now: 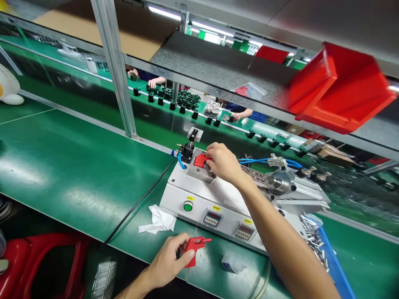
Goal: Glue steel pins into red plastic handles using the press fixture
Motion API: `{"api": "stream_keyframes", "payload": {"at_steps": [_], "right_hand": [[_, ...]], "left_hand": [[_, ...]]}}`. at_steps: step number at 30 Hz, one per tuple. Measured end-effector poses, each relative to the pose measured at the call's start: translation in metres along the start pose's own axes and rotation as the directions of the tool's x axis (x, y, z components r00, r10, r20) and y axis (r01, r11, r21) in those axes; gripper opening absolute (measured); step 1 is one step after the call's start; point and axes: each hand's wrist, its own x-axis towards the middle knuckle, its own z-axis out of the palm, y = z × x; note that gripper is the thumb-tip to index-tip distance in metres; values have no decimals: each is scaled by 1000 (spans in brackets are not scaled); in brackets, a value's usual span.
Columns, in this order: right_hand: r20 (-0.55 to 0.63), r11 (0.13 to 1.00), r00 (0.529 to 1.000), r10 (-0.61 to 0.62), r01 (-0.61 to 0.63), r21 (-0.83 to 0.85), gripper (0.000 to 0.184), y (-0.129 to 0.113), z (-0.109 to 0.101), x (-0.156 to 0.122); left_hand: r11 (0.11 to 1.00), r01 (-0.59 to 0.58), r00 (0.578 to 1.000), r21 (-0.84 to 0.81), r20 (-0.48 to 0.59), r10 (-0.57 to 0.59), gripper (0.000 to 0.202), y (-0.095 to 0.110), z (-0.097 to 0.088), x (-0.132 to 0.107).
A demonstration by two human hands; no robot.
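Note:
My left hand is closed around a red gun-shaped plastic part, held above the front of the bench with its thin nozzle pointing right. My right hand reaches over a silver bench machine. Its fingers pinch a second red plastic part that lies in the metal fixture block; the fingers hide that part's right end. Just left of the block stands a black clamp cylinder with a metal pad on top. A green button and two counter displays sit on the machine's front.
A blue bin of metal pins stands at the right. White tissue, a small plastic packet and a black cable lie on the green bench. A red bin sits on the shelf above. Co-workers' hands show across the line.

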Motion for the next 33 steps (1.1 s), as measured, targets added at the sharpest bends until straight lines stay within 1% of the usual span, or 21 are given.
{"api": "stream_keyframes", "payload": {"at_steps": [3,5,8,9,10,12,13,14,15,16,17,19,20,21,23,25,26,28,30,31,33], "right_hand": [[-51,1000,998,22,-22,-13,13,-1,-4,-3],[-163,999,985,48,-50,-4,15,1,-14,-17],[-387,998,921,44,-20,66,15,9,-35,-58],[-422,996,906,35,3,89,15,14,-42,-76],[-419,994,907,34,14,110,14,19,-46,-96],[-366,990,930,33,20,140,15,31,-49,-135],[-340,989,939,46,6,148,17,36,-47,-154],[-315,989,947,61,-14,149,18,41,-43,-171],[-296,989,952,78,-36,145,20,46,-38,-186],[-286,989,953,98,-61,137,22,49,-32,-198],[-282,988,952,119,-86,126,24,51,-27,-207],[-296,985,941,162,-136,106,26,52,-17,-219],[-309,983,934,180,-156,100,27,51,-14,-223],[-324,980,926,194,-171,99,27,50,-12,-225],[-346,976,914,212,-184,114,27,48,-9,-227],[-350,972,910,224,-185,142,26,47,-8,-228],[-347,970,909,230,-186,157,25,47,-8,-229],[-344,966,909,237,-183,181,24,48,-6,-230],[-350,963,904,245,-184,199,23,49,-4,-231],[-357,961,900,249,-185,205,22,50,-2,-232],[-377,959,891,255,-184,214,22,51,1,-232]], "left_hand": [[1000,-12,1000,19,-8,12,35,-5,4,3],[1000,-19,1000,14,-3,19,36,-9,7,4],[999,-33,999,-25,-14,32,41,-15,7,2],[998,-41,999,-41,-36,39,41,-16,4,1],[997,-54,996,-51,-68,50,41,-13,0,-1],[994,-103,985,-29,-141,98,39,1,-14,-1],[989,-147,972,5,-185,145,40,14,-24,2],[979,-196,958,65,-201,205,42,31,-34,9],[954,-264,926,139,-239,291,41,52,-45,19],[917,-333,880,218,-276,385,40,75,-56,33],[873,-381,840,304,-282,464,39,99,-65,49],[769,-391,812,505,-204,547,34,145,-79,86],[707,-346,823,617,-163,545,31,165,-83,104],[631,-274,850,726,-124,511,28,181,-85,119],[452,-128,921,883,-63,384,26,203,-82,142],[293,-21,952,956,-70,297,26,212,-76,152],[236,15,953,972,-86,291,27,212,-73,153],[151,47,935,987,-97,342,26,206,-68,151],[76,18,900,997,-49,433,24,192,-65,147],[44,-13,873,999,-10,487,23,185,-65,146],[23,-93,798,995,61,599,25,171,-67,144]]}}
